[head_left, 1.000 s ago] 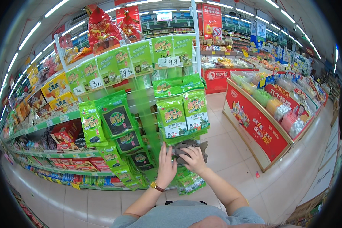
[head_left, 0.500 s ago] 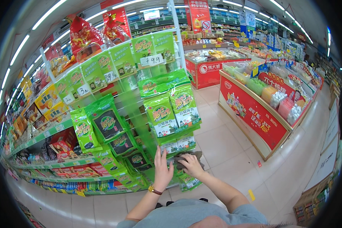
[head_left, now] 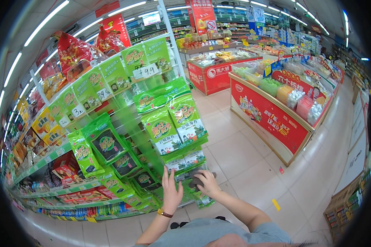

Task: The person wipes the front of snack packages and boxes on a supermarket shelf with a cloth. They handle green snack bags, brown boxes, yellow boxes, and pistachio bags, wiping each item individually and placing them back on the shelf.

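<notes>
A rack of green snack packs stands in front of me, with a large green-and-white pack (head_left: pixel 165 131) hanging at its right end. Below it hangs a smaller green-and-white pack (head_left: pixel 184 159). My right hand (head_left: pixel 209 183) has its fingers bent over a dark grey-brown cloth (head_left: pixel 195 181), at the lower packs' right side. My left hand (head_left: pixel 171 192) is held up beside the lower packs, fingers stretched and holding nothing; whether it touches them I cannot tell. A watch (head_left: pixel 164 213) with a brown strap is on my left wrist.
Black-windowed green packs (head_left: pixel 108 142) hang in rows to the left, above shelves of boxed snacks (head_left: pixel 66 166). Handwritten price cards (head_left: pixel 146 71) sit along the rack's top. Across the tiled floor (head_left: pixel 251 181), a red-sided bin (head_left: pixel 268 117) holds loose goods.
The view has turned a little to the right, so the rack sits further left in it. My right hand and the cloth have shifted slightly against the lower packs; my left hand stays beside them.
</notes>
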`<state>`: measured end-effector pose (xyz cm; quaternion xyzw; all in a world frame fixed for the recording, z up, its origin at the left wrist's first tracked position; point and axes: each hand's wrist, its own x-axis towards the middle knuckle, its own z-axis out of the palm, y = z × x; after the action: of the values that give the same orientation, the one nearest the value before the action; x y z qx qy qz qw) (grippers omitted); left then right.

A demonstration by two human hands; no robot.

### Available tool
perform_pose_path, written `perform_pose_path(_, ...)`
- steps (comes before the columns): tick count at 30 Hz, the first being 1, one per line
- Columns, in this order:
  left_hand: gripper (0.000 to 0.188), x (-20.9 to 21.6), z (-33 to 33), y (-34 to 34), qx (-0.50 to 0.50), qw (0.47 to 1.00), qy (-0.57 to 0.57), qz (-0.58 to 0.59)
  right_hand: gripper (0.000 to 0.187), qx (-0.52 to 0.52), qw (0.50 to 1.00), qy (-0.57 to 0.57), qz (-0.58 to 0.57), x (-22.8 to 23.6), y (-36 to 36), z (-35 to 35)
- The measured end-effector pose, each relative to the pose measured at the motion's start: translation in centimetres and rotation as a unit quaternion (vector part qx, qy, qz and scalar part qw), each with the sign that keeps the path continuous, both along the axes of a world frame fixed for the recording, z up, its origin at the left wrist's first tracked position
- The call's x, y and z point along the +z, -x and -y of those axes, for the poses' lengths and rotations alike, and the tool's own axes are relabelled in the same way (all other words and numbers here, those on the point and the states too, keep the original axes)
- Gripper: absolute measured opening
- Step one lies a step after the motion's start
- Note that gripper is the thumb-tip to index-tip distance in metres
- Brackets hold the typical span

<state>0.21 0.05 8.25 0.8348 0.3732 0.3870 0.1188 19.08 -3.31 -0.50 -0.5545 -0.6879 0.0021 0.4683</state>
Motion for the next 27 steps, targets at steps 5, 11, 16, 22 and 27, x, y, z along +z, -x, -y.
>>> perform_pose_path(5,0.063,0.3,0.5,-0.4,-0.013,1.0,0.016,-0.001,0.059,-0.016,0.998,-0.022,0.062,-1.5,0.2,-1.3)
perform_pose_path(11,0.065,-0.2,0.6,0.7,0.0,0.999,0.025,-0.023,0.052,-0.021,0.991,0.12,0.058,-8.7,0.5,-1.1)
perform_pose_path(16,0.059,-0.7,0.7,1.3,0.001,0.998,0.026,-0.049,0.043,-0.084,0.977,0.192,-0.023,-13.0,-0.9,0.4)
perform_pose_path(22,0.056,-1.7,0.7,1.4,0.001,0.997,0.045,-0.064,0.049,-0.159,0.967,0.035,-0.197,-8.5,-0.2,-0.4)
perform_pose_path(27,0.056,-3.1,0.4,0.9,-0.002,0.995,0.057,-0.076,0.053,-0.187,0.946,0.021,-0.265,-9.6,1.5,-3.1)
